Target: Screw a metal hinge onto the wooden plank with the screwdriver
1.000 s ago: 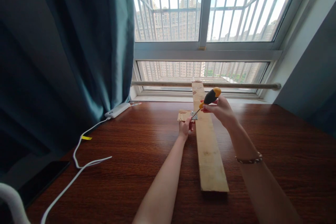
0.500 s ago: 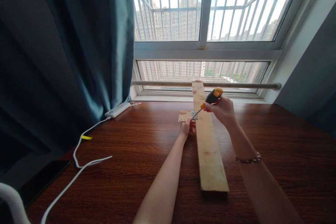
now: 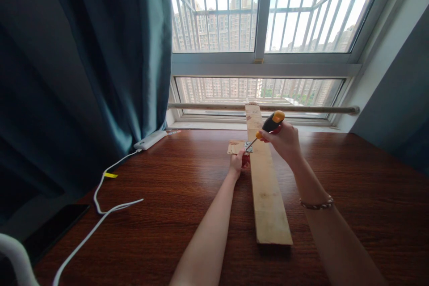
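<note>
Table, dark red-brown and wood-grained, spreads beneath a window with bars outside, a blue curtain hanging at the left. A long pale board stretches over the table toward the window, placed as it was a second ago. The right hand has its grip closed around a black-and-yellow screwdriver; since that earlier frame its fingers have curled in more and the handle has shifted slightly right. The left hand is at the near edge of a small wooden piece just left of the long board; at this size I cannot tell what its grip is clamped on. The screwdriver slants down leftward, its tip at a metal hinge between the two pieces of wood, much as before.
</note>
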{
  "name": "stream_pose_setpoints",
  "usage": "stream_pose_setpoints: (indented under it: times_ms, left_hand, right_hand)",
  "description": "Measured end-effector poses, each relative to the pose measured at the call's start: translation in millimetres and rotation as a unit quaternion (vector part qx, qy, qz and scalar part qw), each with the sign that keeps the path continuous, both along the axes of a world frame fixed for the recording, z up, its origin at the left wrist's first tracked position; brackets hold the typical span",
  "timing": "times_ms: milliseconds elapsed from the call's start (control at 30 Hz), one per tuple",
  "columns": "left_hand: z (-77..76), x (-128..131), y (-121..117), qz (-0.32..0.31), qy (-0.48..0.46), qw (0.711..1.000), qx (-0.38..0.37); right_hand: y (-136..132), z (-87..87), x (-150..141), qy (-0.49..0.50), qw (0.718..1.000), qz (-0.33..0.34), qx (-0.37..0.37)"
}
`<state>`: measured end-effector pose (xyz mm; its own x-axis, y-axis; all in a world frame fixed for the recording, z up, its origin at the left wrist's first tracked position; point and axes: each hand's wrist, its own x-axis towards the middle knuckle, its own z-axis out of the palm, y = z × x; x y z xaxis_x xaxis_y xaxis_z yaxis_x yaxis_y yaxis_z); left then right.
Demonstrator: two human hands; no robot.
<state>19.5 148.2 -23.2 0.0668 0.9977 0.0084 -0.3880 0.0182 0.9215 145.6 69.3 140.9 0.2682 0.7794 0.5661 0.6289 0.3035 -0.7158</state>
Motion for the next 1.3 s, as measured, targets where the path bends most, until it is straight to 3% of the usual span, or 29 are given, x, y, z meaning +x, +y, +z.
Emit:
stream_pose_setpoints:
  times_ms: [200, 433, 633, 733, 833, 1067, 1300]
  left_hand:
    - [-1.5, 0.2, 1.4, 0.013, 0.013, 0.999, 0.028]
    - [1.8, -1.0, -2.9, 0.036, 0.058, 0.997, 0.041]
    - [3.3, -0.8, -4.6, 0.039, 0.063, 0.997, 0.030]
    - [1.6, -0.5, -2.1, 0.076, 0.048, 0.995, 0.042]
    - [-1.0, -0.3, 1.6, 0.117, 0.025, 0.990, 0.074]
    - [-5.1, 1.0, 7.9, 0.104, -0.004, 0.990, 0.090]
    - [1.7, 1.3, 2.8, 0.095, -0.029, 0.994, 0.039]
  right_hand:
    - [1.5, -1.1, -2.7, -0.085, 0.992, -0.070, 0.066]
    - [9.3, -14.0, -6.7, -0.061, 0.979, -0.159, 0.110]
    - [17.4, -23.4, -6.7, 0.041, 0.983, -0.147, 0.099]
    - [20.9, -25.1, -3.0, 0.074, 0.977, -0.168, 0.108]
    - [22.9, -25.6, 0.4, 0.079, 0.976, -0.170, 0.111]
    - [23.5, -26.8, 0.4, 0.064, 0.979, -0.157, 0.113]
    - [21.7, -22.3, 8.7, 0.062, 0.976, -0.175, 0.117]
